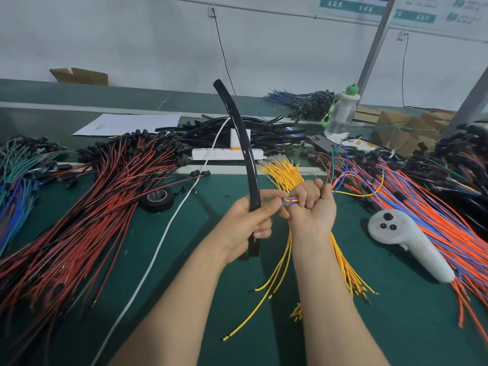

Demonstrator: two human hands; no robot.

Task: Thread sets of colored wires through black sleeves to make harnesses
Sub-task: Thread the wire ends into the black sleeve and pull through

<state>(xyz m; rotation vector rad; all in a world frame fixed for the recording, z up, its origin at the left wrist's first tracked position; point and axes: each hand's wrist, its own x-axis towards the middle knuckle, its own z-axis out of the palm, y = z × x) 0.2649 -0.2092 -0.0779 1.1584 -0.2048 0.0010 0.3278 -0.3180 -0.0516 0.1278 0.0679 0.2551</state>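
While my left hand grips the curved black sleeve, right fingers clamp coloured wires; threading next needs aligned tips.

Grips a sleeve upright over the workbench in the left hand, a wire set in the right hand just beside it, above a fan of terminal-tipped wires. Has a tape roll to the left, a handheld controller to the right; behind, a power strip, then a sleeve pile, a water bottle at its right.
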